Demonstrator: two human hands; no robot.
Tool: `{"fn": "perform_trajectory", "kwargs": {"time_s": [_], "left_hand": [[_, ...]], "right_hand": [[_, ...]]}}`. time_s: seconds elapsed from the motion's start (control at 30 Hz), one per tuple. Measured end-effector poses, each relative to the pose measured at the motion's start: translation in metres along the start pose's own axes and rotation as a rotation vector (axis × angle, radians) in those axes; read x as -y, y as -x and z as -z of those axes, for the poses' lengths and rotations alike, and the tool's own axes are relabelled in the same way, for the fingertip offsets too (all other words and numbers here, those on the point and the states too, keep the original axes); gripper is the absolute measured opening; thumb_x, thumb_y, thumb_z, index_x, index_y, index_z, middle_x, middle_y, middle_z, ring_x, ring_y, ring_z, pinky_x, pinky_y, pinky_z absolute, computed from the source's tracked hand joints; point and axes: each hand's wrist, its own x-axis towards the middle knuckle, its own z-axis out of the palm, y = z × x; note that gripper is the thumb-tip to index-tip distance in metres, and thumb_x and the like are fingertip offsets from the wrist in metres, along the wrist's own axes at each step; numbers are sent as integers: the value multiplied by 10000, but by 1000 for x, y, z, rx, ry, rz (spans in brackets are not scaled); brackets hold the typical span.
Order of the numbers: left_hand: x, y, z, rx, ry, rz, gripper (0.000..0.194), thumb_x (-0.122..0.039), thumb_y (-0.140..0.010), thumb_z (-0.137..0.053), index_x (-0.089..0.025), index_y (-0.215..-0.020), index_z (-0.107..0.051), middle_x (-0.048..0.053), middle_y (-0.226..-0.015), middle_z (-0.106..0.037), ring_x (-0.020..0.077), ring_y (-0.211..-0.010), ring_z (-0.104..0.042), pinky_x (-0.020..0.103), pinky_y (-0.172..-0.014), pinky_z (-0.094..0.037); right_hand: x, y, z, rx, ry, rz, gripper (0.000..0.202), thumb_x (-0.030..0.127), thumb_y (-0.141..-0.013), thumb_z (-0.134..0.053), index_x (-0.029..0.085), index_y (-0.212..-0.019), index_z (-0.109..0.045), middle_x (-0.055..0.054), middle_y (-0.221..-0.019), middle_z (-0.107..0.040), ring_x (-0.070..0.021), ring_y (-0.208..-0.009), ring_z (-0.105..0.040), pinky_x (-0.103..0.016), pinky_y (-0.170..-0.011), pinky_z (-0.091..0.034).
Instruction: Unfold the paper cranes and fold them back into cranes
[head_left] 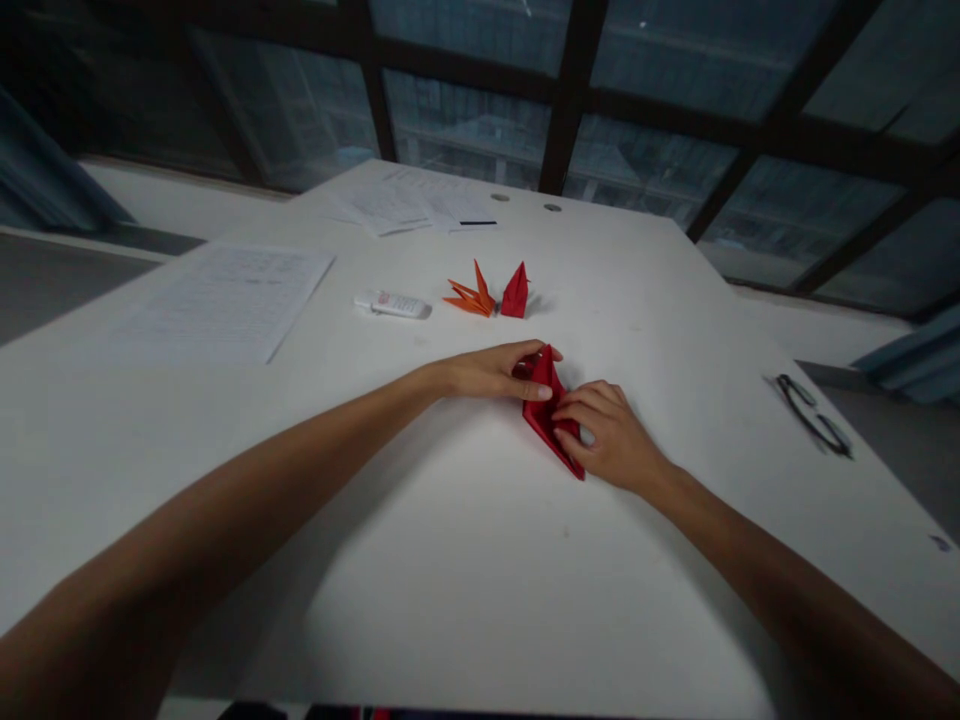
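Observation:
A red sheet of origami paper (545, 419), partly folded with pointed corners, stands at the middle of the white table (450, 560). My left hand (506, 372) grips its upper left part, thumb in front and fingers behind. On its right side, my right hand (604, 430) pinches the paper's edge between thumb and fingers, which hide part of the folds. Beyond my hands sit an orange folded paper piece (472, 297) with several spikes and a smaller red folded paper piece (515, 293), close beside each other.
A white tube (391, 304) lies left of the folded pieces. Printed sheets (225, 300) cover the left of the table, with more papers (405, 200) and a dark pen-like strip (478, 223) farther back. Black-framed glasses (814, 415) rest near the right edge. Windows (480, 120) stand behind.

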Motion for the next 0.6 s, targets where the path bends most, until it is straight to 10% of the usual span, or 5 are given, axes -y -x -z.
{"fn": "perform_trajectory", "kwargs": {"time_s": [0.47, 0.6], "left_hand": [[6, 4, 14, 67, 311, 18, 874, -209, -714, -885, -271, -1498, -504, 134, -1339, -641, 252, -1169, -656, 430, -1028, -500], [8, 0, 3, 24, 210, 43, 684, -269, -792, -835, -193, -1403, -539, 111, -1206, -696, 216, -1082, -672, 428, -1026, -492]], "right_hand": [[2, -3, -1, 30, -30, -35, 123, 216, -907, -696, 222, -1022, -739, -69, -1040, -739, -275, -1047, -611, -474, -936, -469], [2, -3, -1, 29, -26, -13, 135, 215, -915, -688, 223, -1033, -753, -81, -1100, -726, -281, -1083, -610, -483, -957, -481]]}}
